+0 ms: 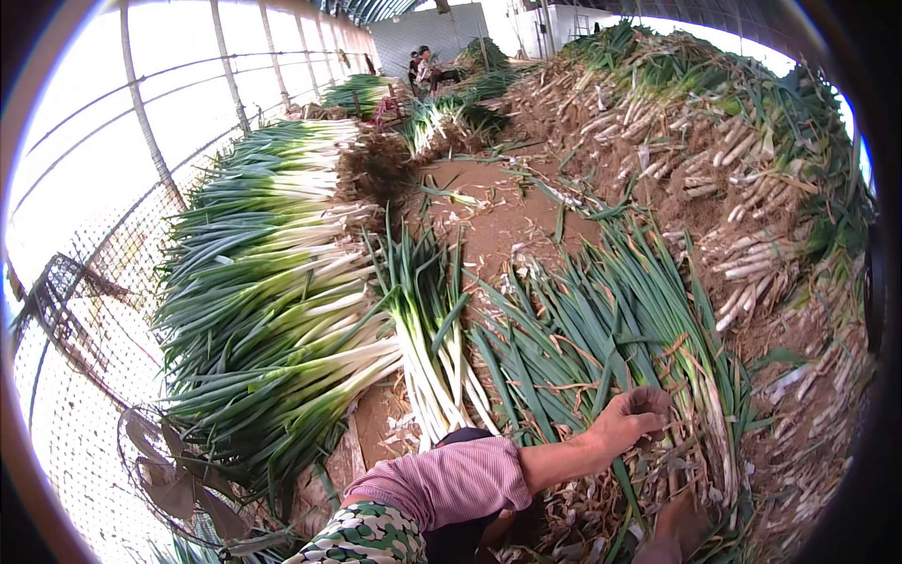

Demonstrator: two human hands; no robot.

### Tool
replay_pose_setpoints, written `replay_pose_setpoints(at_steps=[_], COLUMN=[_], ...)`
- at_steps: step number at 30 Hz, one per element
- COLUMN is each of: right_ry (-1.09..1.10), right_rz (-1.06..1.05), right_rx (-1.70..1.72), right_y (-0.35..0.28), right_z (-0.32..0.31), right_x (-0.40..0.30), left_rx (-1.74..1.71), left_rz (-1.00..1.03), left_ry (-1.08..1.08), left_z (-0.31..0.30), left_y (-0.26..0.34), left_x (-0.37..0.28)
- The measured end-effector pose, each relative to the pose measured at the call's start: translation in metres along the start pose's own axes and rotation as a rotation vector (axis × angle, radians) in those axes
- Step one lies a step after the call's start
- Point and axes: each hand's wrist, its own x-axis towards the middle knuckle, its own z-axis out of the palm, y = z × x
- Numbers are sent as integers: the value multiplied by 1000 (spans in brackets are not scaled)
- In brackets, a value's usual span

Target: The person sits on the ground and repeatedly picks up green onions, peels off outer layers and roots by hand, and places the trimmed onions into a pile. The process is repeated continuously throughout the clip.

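My left hand (638,417), its fingers curled, reaches across to a bunch of untrimmed green onions (705,395) with brownish dry leaves. Whether its fingers grip a stalk is not clear. Lower down, my right hand (678,525) is blurred beside the pale lower ends of the same stalks, and what it touches cannot be made out. More long green leaves (585,331) spread out beyond my left hand. Left of my forearm lies a small bunch of cleaned green onions (430,352), white stalks towards me, their lower ends hidden behind my sleeve.
A long row of cleaned green onions (282,282) runs along the left, roots inward. Soil-covered onions form a high heap (705,141) on the right. Peeled scraps (599,515) litter the ground. A fan with a wire guard (176,479) stands lower left. Two people (426,67) sit far back.
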Motion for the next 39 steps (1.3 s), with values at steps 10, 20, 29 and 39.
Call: replay_pose_setpoints(at_steps=[10, 20, 29, 39], right_ry=[87, 26, 117, 23], right_rz=[58, 48, 64, -40], right_rx=[-182, -178, 91, 307], right_y=[81, -28, -33, 10], right_z=[-92, -318, -352, -301], right_x=[-64, -151, -250, -269], left_rx=[259, -18, -463, -600], left_rz=[-63, -373, -413, -263], left_ry=[-28, -148, -144, -317], left_z=[28, 16, 54, 101], left_y=[-2, -70, -99, -74], left_x=[11, 29, 12, 12])
